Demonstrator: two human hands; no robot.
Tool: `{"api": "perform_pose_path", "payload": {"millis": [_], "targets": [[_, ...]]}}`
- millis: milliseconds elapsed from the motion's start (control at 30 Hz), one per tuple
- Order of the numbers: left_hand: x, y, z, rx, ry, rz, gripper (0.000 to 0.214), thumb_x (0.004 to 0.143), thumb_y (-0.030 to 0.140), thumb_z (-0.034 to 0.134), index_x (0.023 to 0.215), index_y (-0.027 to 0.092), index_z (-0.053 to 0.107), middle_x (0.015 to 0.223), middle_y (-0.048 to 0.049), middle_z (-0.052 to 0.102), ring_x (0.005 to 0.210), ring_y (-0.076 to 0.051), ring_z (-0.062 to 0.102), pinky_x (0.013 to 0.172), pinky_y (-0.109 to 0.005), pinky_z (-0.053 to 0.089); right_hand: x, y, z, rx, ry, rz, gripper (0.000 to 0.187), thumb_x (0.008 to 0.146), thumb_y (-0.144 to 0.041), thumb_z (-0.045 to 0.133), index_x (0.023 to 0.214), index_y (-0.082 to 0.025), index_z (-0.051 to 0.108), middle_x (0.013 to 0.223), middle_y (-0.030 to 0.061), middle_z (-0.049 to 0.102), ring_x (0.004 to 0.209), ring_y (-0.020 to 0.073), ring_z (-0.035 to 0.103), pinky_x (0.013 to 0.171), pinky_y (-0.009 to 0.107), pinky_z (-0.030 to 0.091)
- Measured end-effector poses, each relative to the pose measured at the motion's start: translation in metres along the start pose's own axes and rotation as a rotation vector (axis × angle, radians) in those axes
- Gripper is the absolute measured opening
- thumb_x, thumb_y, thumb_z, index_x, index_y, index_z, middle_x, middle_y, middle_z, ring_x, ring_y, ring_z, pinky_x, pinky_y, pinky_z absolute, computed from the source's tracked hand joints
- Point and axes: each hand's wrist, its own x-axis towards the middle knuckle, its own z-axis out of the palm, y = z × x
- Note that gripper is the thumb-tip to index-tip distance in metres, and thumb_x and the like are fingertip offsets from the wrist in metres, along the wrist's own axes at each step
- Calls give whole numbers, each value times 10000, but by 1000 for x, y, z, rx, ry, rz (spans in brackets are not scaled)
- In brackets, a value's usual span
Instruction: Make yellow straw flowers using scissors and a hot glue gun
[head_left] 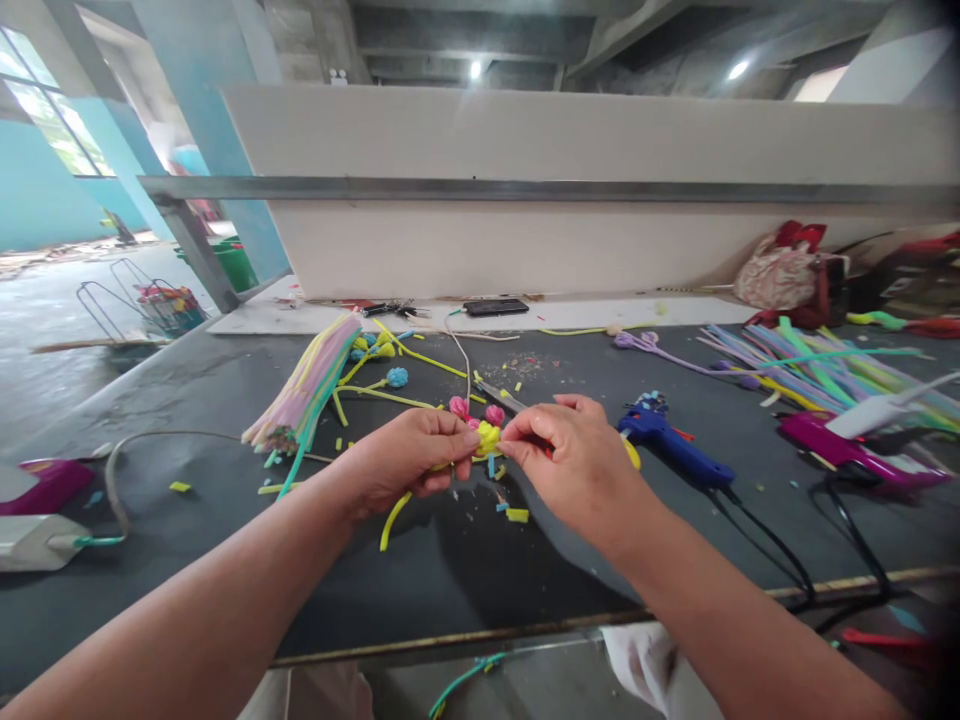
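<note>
Over the middle of the bench, a knotted yellow cord flower (488, 437) is between my hands. My left hand (424, 452) is closed on its left side, with a yellow cord tail (394, 522) hanging below the fingers. From the other side, my right hand (568, 462) pinches the flower's edge between thumb and forefinger. Scissors (502, 397) show a blade beyond my right knuckles; whether that hand holds them or they lie under it, I cannot tell. Pink knotted balls (459, 407) sit just behind the flower.
A bundle of pastel cords (306, 385) lies left, beside a blue knotted ball (397, 377). To the right are a blue glue gun (675, 447), a magenta tool (855, 450) and more cords (847, 370). A phone (495, 307) rests at the back. Yellow offcuts (517, 515) are scattered near my hands.
</note>
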Motion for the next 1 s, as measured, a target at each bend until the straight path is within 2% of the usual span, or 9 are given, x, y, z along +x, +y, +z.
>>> {"api": "perform_pose_path", "payload": {"millis": [133, 333, 467, 567, 600, 667, 733, 833, 1000], "targets": [[1, 0, 0, 21, 2, 8, 348, 760, 458, 599, 651, 133, 538, 517, 42, 463, 359, -20, 327, 345, -159, 198, -2, -2, 2, -26, -2, -19, 156, 777, -168, 599, 626, -208, 593, 608, -45, 674, 545, 106, 566, 918, 380, 278], [2, -2, 1, 7, 0, 5, 338, 734, 452, 626, 650, 138, 535, 548, 35, 498, 360, -19, 336, 338, -158, 189, -5, -5, 7, -76, 78, -53, 189, 782, -152, 581, 600, -202, 570, 543, -42, 637, 520, 105, 545, 894, 374, 297], [1, -1, 1, -25, 12, -1, 332, 727, 434, 642, 631, 135, 534, 527, 41, 483, 351, -13, 309, 336, -158, 181, -3, -6, 6, -23, 48, 4, 168, 763, -184, 626, 604, -197, 571, 552, -33, 631, 564, 125, 565, 836, 378, 343], [1, 0, 0, -40, 40, 12, 346, 734, 433, 638, 614, 128, 530, 514, 38, 470, 356, -12, 305, 343, -156, 177, -1, -5, 1, 167, 36, 129, 40, 742, -212, 636, 723, -203, 602, 646, -11, 650, 607, 136, 580, 719, 322, 418], [1, 0, 0, -42, 50, 17, 346, 734, 433, 637, 617, 126, 532, 522, 33, 475, 359, -11, 306, 345, -156, 176, 0, -4, 0, 255, 34, 179, 57, 740, -207, 626, 793, -204, 606, 685, -3, 651, 619, 135, 584, 682, 299, 437], [1, 0, 0, -43, 64, 26, 343, 733, 435, 638, 629, 124, 539, 535, 27, 487, 360, -10, 301, 347, -158, 172, 0, -2, 0, 445, -3, 272, 217, 729, -181, 606, 944, -202, 583, 729, -1, 641, 647, 130, 591, 645, 267, 463], [1, 0, 1, -38, 70, 36, 342, 730, 438, 640, 632, 125, 544, 531, 27, 489, 359, -12, 298, 349, -162, 175, -1, -1, 2, 629, -94, 341, 372, 706, -160, 608, 1068, -199, 535, 739, -11, 633, 670, 127, 596, 649, 259, 475], [1, 0, 3, -15, 75, 45, 346, 715, 437, 654, 608, 129, 536, 498, 37, 471, 352, -15, 296, 351, -167, 174, -2, 1, 7, 840, -218, 384, 477, 699, -157, 609, 1160, -199, 496, 737, -16, 636, 648, 114, 587, 616, 246, 465], [0, 2, 7, 37, 65, 56, 347, 730, 442, 633, 608, 132, 536, 492, 39, 459, 359, -20, 290, 362, -178, 170, -2, 2, 10, 988, -248, 372, 466, 692, -154, 624, 1147, -209, 540, 721, -29, 630, 629, 93, 572, 608, 232, 446]]}}
